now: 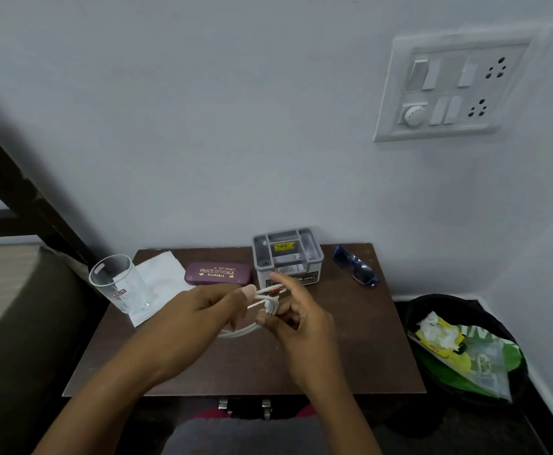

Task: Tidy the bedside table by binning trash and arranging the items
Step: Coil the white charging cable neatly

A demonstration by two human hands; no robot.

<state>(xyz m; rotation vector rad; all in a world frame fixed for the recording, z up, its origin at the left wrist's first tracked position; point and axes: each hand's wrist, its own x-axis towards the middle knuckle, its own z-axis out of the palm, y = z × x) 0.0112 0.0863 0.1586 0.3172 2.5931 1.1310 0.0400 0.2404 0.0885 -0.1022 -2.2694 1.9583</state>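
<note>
Above the middle of the brown bedside table (350,362), both hands work a coiled white cable (262,296). My left hand (209,310) grips the coil, thumb on top. My right hand (298,318) pinches the cable's end by the coil, with its forefinger stretched up. Behind them stands a grey organiser box (287,256) with several compartments. A maroon spectacle case (217,274) lies to its left and blue sunglasses (355,267) to its right. At the table's left a clear glass (116,284) stands on a white tissue (162,279).
A black bin (432,310) on the floor to the right holds crumpled paper and green and yellow wrappers. A bed edge and dark wooden frame (15,192) lie at the left. A switchboard (449,90) hangs on the wall above right.
</note>
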